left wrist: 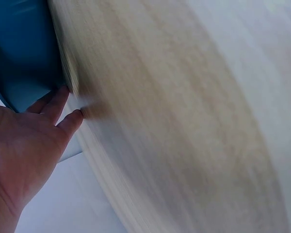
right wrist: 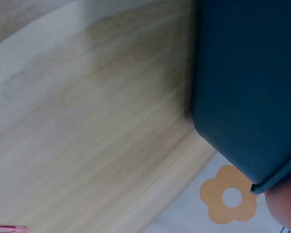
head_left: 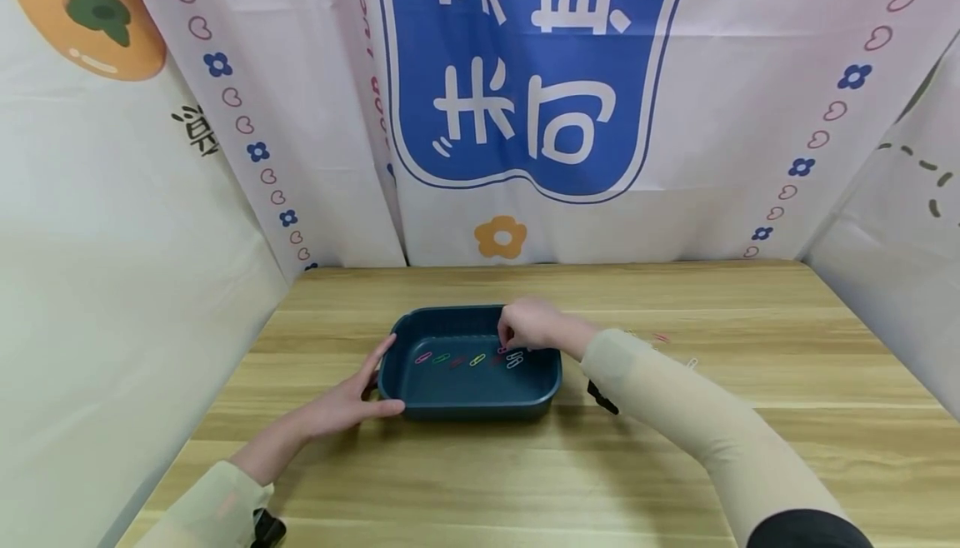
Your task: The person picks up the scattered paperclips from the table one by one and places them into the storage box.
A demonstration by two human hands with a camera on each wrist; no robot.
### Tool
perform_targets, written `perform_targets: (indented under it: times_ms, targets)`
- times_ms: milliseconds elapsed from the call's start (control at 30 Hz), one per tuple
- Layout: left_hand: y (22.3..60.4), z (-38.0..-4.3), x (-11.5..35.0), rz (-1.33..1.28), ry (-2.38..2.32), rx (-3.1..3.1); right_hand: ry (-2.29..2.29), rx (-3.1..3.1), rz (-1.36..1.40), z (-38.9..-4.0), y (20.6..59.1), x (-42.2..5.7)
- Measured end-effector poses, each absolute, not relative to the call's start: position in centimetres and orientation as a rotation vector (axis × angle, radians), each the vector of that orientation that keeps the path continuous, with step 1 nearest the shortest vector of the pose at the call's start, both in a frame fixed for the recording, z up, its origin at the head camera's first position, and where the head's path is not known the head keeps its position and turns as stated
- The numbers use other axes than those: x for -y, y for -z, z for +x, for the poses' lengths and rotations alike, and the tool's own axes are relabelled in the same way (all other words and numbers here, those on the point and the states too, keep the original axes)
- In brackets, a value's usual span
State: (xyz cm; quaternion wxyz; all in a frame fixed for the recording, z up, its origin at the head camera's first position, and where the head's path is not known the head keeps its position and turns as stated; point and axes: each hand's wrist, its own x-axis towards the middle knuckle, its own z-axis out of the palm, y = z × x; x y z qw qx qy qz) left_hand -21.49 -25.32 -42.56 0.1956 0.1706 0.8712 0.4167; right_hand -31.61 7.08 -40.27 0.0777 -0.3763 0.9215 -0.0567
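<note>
A dark teal tray stands on the table, with several paper clips on its floor. From left to right lie a pink clip, a green clip, a red one and a yellow one, then white clips. My left hand touches the tray's left side, its fingers along the edge and thumb at the front corner. Over the right part of the tray, my right hand pinches a pink paper clip; the fingertips are partly hidden.
On the wooden table, right of the tray, lie a red clip and a white clip. Others there are partly hidden by the right sleeve. A printed curtain hangs behind the table's far edge.
</note>
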Motion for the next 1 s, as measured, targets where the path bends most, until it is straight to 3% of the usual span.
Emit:
perform_targets:
  times_ms: [1000]
  targets:
    - [42.69, -21.54, 25.34, 0.495, -1.194, -2.424, 0.204, -2.795, -1.153, -31.77, 40.71, -7.07]
